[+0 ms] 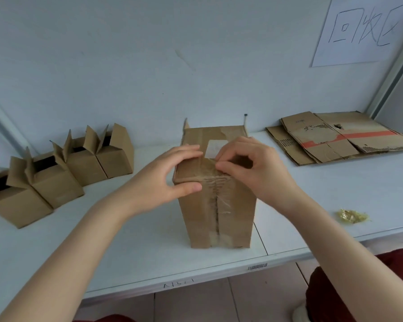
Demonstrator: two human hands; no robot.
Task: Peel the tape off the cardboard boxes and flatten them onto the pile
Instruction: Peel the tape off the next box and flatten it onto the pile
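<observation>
White table [126, 240]: boxes [56, 182], flattened pile [335, 140] (tape wad [353, 216])

Plain brown box [215, 217] with a white label [215, 148] and clear, glossy tape [221, 203] — the smaller boxes [56, 182] are the same brown. The pile [323, 133] carries an orange-red stripe [363, 135]. White surface [126, 240] — yellow scrap [353, 216], dark red trousers [330, 293].

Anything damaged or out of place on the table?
A crumpled tape wad lies loose on the table at right. The flattened pile's top sheet has a ragged hole and bears an orange tape strip. Cardboard under the box's tape looks torn.
</observation>
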